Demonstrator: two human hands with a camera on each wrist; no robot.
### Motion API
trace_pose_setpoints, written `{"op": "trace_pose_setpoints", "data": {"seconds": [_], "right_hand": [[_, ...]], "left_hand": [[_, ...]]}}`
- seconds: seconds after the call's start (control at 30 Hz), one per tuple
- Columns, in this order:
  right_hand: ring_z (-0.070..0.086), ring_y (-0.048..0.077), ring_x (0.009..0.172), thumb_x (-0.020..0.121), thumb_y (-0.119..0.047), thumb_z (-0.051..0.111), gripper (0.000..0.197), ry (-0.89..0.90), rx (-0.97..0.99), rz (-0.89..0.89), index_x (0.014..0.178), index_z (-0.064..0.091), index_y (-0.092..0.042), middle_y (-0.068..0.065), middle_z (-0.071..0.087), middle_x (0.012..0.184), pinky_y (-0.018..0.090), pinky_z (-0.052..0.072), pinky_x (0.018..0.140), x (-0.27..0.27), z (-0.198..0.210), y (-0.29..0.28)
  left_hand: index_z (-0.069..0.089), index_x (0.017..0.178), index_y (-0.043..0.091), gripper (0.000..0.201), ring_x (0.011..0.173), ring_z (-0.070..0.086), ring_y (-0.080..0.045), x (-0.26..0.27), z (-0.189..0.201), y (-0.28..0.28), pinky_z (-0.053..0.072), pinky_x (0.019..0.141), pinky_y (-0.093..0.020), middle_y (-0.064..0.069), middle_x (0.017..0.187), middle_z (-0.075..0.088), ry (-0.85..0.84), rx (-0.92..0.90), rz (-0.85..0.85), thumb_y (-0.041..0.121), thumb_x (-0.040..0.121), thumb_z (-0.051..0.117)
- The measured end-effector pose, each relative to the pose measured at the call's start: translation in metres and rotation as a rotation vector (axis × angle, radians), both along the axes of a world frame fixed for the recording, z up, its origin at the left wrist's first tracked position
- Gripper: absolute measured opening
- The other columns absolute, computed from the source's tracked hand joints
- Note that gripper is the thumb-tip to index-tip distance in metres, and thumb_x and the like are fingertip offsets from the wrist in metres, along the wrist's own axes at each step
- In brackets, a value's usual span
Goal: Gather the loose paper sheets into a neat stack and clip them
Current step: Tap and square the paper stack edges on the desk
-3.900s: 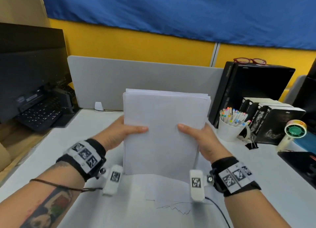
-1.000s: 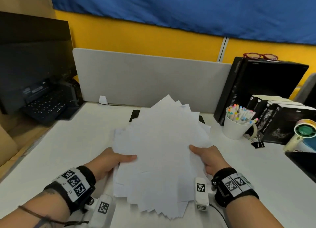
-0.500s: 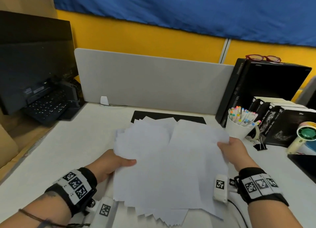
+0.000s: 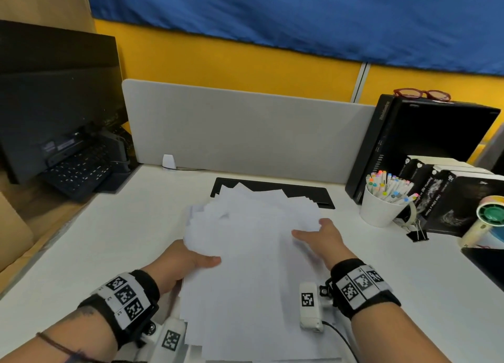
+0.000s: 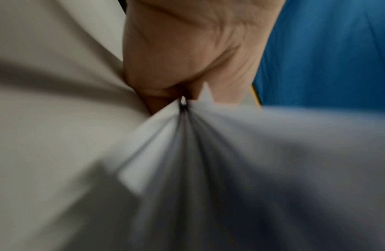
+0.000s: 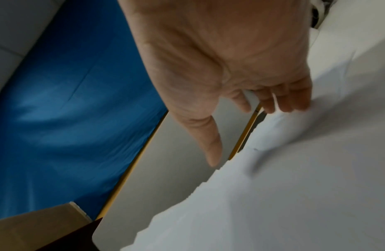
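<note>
A messy, fanned pile of white paper sheets [image 4: 253,256] lies on the white desk [image 4: 109,240]. My left hand [image 4: 196,256] grips the pile's left edge, thumb on top and fingers hidden beneath; the left wrist view shows that left hand [image 5: 178,95] pinching several sheets [image 5: 187,135]. My right hand [image 4: 317,233] lies open at the pile's right side, thumb stretched left. In the right wrist view its straight fingertips [image 6: 294,103] touch the paper [image 6: 294,169]. A black binder clip [image 4: 417,236] sits on the desk, far right of both hands.
A black mat [image 4: 313,192] shows under the pile's far end. A white cup of markers [image 4: 381,207], black boxes [image 4: 450,196], a tape roll and a small fan [image 4: 488,221] crowd the right. A grey divider [image 4: 245,133] stands behind; a keyboard [image 4: 79,169] at left.
The neat upright stack has been fanned out and lowered onto the desk. My right hand let go of the sheets' right edge, moved left and opened; the left hand keeps its grip.
</note>
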State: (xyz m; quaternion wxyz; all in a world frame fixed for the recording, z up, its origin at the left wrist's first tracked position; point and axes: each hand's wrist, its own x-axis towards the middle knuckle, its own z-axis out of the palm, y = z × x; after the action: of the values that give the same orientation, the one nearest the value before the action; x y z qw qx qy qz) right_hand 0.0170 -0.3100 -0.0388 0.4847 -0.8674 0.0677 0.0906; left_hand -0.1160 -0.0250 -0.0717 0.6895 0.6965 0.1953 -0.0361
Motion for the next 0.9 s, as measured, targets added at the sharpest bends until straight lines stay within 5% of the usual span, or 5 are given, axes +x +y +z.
{"op": "trace_pose_setpoints", "data": {"seconds": [0.13, 0.27, 0.43, 0.6, 0.9], "right_hand": [[0.051, 0.032, 0.128, 0.062, -0.026, 0.095, 0.11, 0.092, 0.164, 0.025, 0.149, 0.03, -0.01, 0.011, 0.046, 0.144, 0.038, 0.046, 0.095, -0.008, 0.002, -0.021], [0.073, 0.037, 0.096, 0.068, 0.0, 0.088, 0.065, 0.152, 0.403, 0.106, 0.126, 0.057, 0.0, 0.019, 0.073, 0.109, 0.044, 0.059, 0.085, -0.017, -0.007, -0.025], [0.073, 0.036, 0.101, 0.085, 0.008, 0.069, 0.04, 0.089, 0.44, 0.287, 0.122, 0.065, -0.005, 0.014, 0.075, 0.11, 0.057, 0.054, 0.095, -0.022, -0.018, -0.019], [0.068, 0.033, 0.114, 0.091, 0.001, 0.065, 0.042, 0.202, 0.48, 0.548, 0.132, 0.059, -0.009, 0.013, 0.07, 0.126, 0.046, 0.054, 0.097, -0.021, 0.001, -0.021], [0.073, 0.029, 0.101, 0.076, -0.008, 0.084, 0.049, 0.2, 0.252, 0.514, 0.121, 0.066, -0.007, 0.011, 0.075, 0.112, 0.043, 0.058, 0.091, -0.028, -0.006, 0.006]], "left_hand": [[0.075, 0.111, 0.005, 0.064, 0.097, 0.077, -0.031, -0.003, 0.001, 0.002, 0.06, 0.085, -0.041, -0.014, 0.107, 0.08, -0.023, -0.051, 0.016, 0.01, 0.053, 0.102], [0.074, 0.114, 0.007, 0.103, 0.093, 0.079, -0.028, -0.004, 0.001, 0.006, 0.063, 0.071, -0.036, -0.013, 0.107, 0.08, -0.042, -0.108, -0.05, 0.034, 0.021, 0.107], [0.071, 0.123, 0.021, 0.045, 0.102, 0.078, -0.028, -0.015, 0.023, -0.011, 0.058, 0.088, -0.041, -0.009, 0.115, 0.079, -0.048, -0.197, -0.028, 0.038, 0.082, 0.081], [0.058, 0.141, 0.008, 0.075, 0.125, 0.059, -0.051, -0.016, 0.032, 0.001, 0.051, 0.097, -0.061, -0.027, 0.138, 0.062, 0.002, -0.568, 0.289, 0.068, 0.098, 0.047], [0.069, 0.132, 0.024, 0.06, 0.115, 0.072, -0.028, -0.009, 0.034, -0.003, 0.049, 0.11, -0.048, -0.006, 0.122, 0.076, 0.032, -0.213, -0.095, 0.049, 0.078, 0.083]]}}
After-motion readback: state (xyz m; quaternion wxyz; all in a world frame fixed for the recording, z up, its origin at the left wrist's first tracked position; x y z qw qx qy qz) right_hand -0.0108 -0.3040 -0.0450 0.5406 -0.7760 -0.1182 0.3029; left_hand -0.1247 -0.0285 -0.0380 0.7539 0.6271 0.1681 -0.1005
